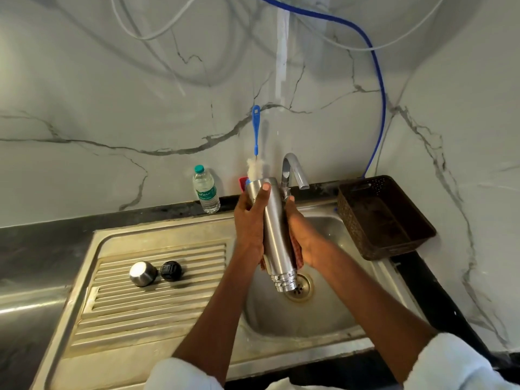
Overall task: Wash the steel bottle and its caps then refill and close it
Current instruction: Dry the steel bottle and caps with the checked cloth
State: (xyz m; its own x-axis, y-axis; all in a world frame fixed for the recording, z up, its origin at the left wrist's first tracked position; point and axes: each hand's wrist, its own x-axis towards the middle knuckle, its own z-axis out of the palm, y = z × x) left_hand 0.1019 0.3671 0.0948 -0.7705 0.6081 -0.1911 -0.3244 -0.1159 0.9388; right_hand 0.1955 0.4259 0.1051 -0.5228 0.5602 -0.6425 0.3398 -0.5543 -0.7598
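While my left hand (249,220) and right hand (302,235) clasp the steel bottle (277,235) mouth-down over the sink (281,319), a reddish cloth (298,253), seemingly a scrubber, sits pressed beneath my right palm. Steel cap (142,273) and black cap (171,270) rest touching on the drainboard (146,311).

left hand (250,220), right hand (302,235) — both gripping

Steel bottle (277,235): brushed metal, satin sheen, ridged neck. Sink (157,280): dull stainless steel, stained, ribbed drainer. Round cap (142,273): polished metal; black cap (171,271): matt plastic. Tap (294,171): glossy chrome. Basket (385,218): dark perforated plastic. Water bottle (206,190): clear plastic. Wall (112,122): glossy veined marble.
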